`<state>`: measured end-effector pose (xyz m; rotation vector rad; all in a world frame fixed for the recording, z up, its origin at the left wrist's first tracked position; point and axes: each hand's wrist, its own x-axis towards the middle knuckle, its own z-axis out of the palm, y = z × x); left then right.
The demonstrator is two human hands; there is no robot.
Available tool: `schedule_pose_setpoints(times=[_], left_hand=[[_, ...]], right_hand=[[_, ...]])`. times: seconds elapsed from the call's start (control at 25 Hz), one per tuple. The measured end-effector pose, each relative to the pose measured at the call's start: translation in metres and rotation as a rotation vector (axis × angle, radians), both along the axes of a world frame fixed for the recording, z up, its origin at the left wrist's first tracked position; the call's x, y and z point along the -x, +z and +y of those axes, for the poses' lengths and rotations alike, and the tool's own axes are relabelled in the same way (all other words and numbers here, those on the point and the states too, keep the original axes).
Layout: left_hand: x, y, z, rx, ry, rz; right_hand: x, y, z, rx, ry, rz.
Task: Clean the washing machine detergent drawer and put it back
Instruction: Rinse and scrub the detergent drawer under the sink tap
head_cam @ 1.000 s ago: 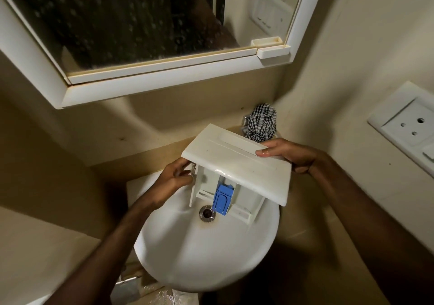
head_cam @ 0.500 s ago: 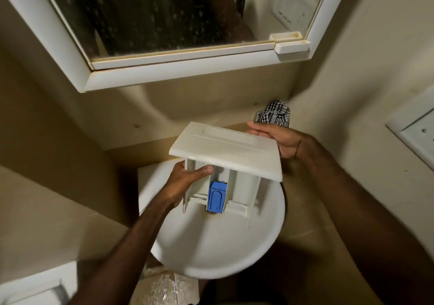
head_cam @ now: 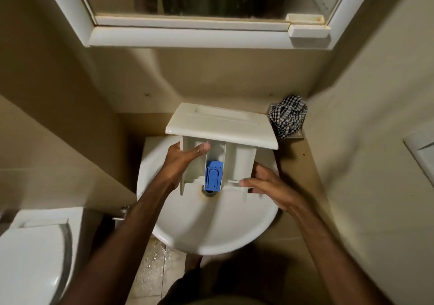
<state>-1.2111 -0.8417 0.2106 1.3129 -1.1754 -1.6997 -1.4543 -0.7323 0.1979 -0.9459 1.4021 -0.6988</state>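
Nearest the camera, between the two forearms, a strip of speckled floor tile (head_cam: 153, 267) shows under the front of the white sink (head_cam: 211, 229). To the outside of the left forearm sits a white toilet lid (head_cam: 30, 257).

Over the sink bowl both hands meet the white detergent drawer (head_cam: 223, 126), which is held above the basin with its broad front panel tilted up toward the wall and its compartments facing the person. The left hand (head_cam: 182, 161) grips the drawer's left side wall: the thumb lies across the inside of the left compartment and the other fingers are hidden behind the wall, so it is clamped on the drawer. The right hand (head_cam: 265, 186) is at the drawer's lower right corner, fingers fairly straight and close together, the tips touching the drawer's near edge; it is motion-blurred, and whether it actually grips cannot be told. Between the two hands a blue insert (head_cam: 213, 175) stands in the middle compartment, and just below it the sink drain (head_cam: 209, 193) peeks out.

Beyond the right fingers, on the beige ledge (head_cam: 298, 154) at the back corner, lies a bunched black-and-white checked cloth (head_cam: 287, 116), just beside the drawer's front panel.

Farther still, beige walls close in on three sides, and a white-framed mirror cabinet (head_cam: 187, 34) hangs above the sink. On the right wall, a white switch plate (head_cam: 422, 149) shows at the picture's edge.
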Motion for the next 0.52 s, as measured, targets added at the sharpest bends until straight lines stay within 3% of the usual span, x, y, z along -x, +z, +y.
schedule_pose_setpoints(times=[0.32,0.52], left_hand=[[0.005,0.023,0.009,0.098,0.079,0.020],[-0.013,0.010,0.027,0.174,0.026,0.047]], right_hand=[[-0.021,0.019,-0.008,0.236,-0.055,0.405],[-0.042,-0.003,0.010,0.355,-0.263,0.618]])
